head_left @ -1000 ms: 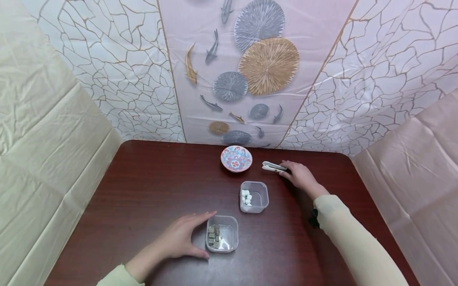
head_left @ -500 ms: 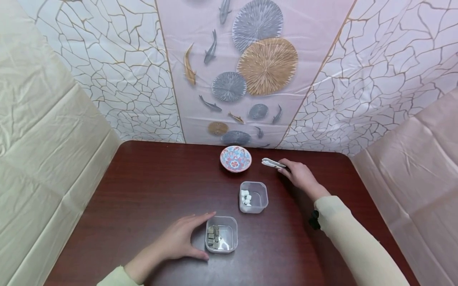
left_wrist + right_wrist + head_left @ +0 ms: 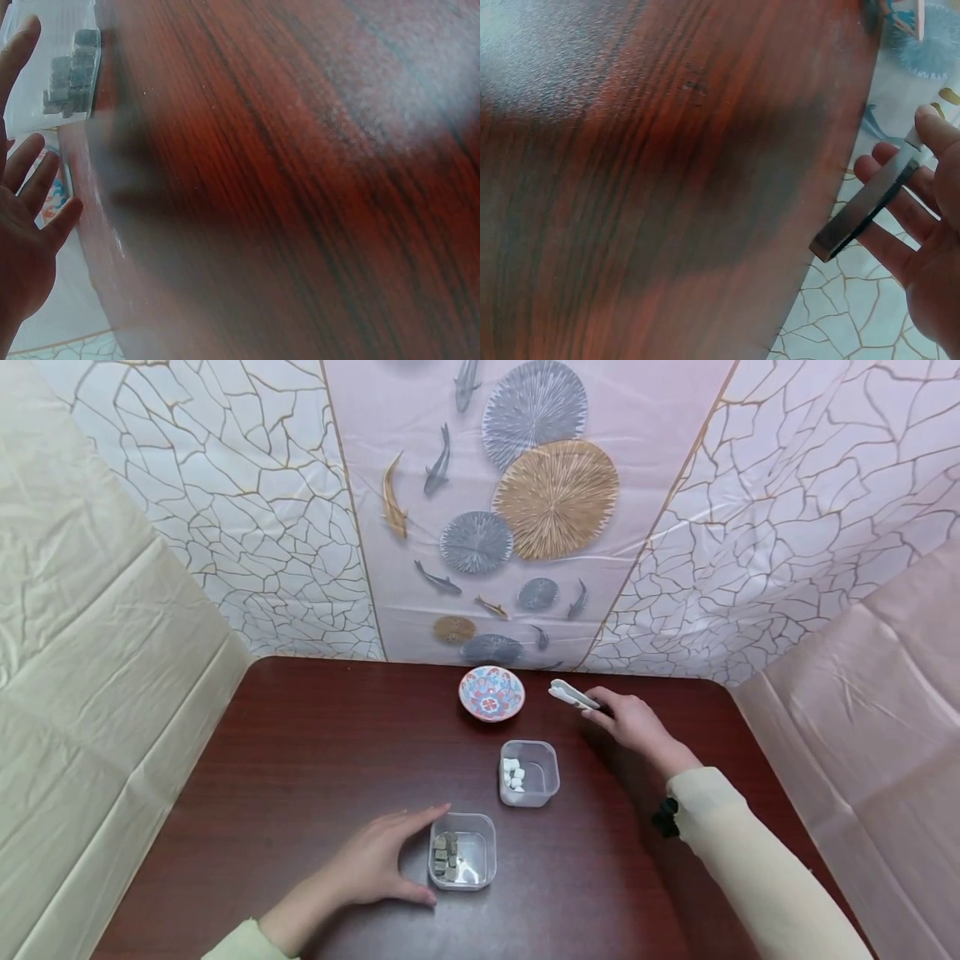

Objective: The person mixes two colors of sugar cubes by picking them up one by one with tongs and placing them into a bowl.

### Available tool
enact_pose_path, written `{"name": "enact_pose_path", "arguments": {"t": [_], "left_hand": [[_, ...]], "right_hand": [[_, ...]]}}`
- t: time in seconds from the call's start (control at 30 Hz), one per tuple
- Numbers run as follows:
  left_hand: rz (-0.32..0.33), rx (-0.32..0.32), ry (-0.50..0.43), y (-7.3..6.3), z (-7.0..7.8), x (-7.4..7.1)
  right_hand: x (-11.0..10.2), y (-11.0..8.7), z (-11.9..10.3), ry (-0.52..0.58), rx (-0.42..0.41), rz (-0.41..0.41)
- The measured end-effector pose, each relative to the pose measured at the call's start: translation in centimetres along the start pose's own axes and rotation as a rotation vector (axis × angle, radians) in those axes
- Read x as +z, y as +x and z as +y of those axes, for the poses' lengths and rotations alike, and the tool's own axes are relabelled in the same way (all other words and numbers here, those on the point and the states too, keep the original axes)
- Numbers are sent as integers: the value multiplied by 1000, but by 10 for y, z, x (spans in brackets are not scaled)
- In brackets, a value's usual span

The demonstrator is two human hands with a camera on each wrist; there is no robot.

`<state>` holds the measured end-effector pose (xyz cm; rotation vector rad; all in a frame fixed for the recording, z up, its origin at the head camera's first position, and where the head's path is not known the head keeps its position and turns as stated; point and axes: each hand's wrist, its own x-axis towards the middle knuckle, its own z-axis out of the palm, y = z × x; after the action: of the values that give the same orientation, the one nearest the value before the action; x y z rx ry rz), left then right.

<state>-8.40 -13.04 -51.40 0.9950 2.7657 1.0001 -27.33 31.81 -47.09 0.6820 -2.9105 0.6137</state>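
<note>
My right hand grips small tongs with white tips and a metal body, raised over the back right of the table. In the right wrist view, the thumb presses the tongs against the fingers. My left hand has its thumb and fingers spread around the left side of a clear plastic container; whether it touches the wall, I cannot tell. Several grey-brown cubes lie along the left inside that container. A second clear container behind it holds several small white pieces.
A patterned red and blue bowl stands near the back edge, left of the tongs. The dark red wooden table extends to both sides. Fabric walls enclose it at the back and on both sides.
My right hand has lifted the tongs slightly, and their tips now point higher up and away. The left hand stays beside the container of cubes. The view has shifted slightly.
</note>
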Motion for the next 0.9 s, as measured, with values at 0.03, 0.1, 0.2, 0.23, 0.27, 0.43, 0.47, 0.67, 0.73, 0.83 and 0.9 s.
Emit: {"name": "enact_pose_path", "arguments": {"t": [0.03,0.1,0.2,0.23,0.27,0.43,0.47,0.67,0.73,0.83,0.9], "left_hand": [[3,2,1,0,0,0],[3,4,5,0,0,0],[-6,-6,4,0,1,0],[-9,-8,3,1,1,0],[-14,-15,2,0,2,0],[-18,-23,0,0,2,0],[-18,-25,0,0,1,1],[-3,-14,1,-1,1,1],[-1,-12,0,-1,1,0],[-7,-18,2,-1,0,1],[-11,-23,3,-1,-1,2]], "right_hand": [[-2,0,-1,11,6,-6],[-6,-1,-4,37,22,-23],[-10,0,-6,81,50,-56],[-12,0,-7,104,62,-69],[-13,0,-6,125,71,-82],[-16,1,-2,183,101,-108],[-16,2,-1,193,107,-108],[-17,0,-2,276,164,-142],[-18,0,-3,300,182,-159],[-19,0,-3,337,200,-177],[-20,0,-3,359,211,-185]]}}
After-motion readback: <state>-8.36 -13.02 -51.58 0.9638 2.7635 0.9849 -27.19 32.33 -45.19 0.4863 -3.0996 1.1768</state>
